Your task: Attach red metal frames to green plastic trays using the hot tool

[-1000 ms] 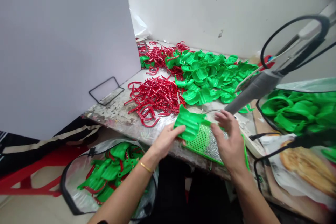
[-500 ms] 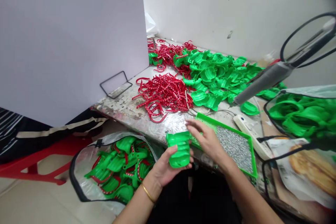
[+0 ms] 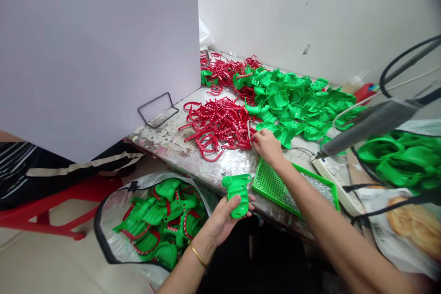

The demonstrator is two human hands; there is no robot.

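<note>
The left hand [image 3: 220,225] was curved under a green plastic dental impression tray [image 3: 237,195] and held it in the palm, above the counter edge. Beside it on the floor stood a clear plastic bag [image 3: 110,243] with more green trays. The right hand [image 3: 268,145] had its fingers pressed together at a heap of red perforated plastic strips [image 3: 217,126]; I cannot tell if they pinched something. Farther on the scratched counter [image 3: 165,144] lay a large pile of green plastic trays [image 3: 296,101].

Bright green dental tray [image 3: 237,195], red strips [image 3: 217,128] — seemingly white-dotted
</note>
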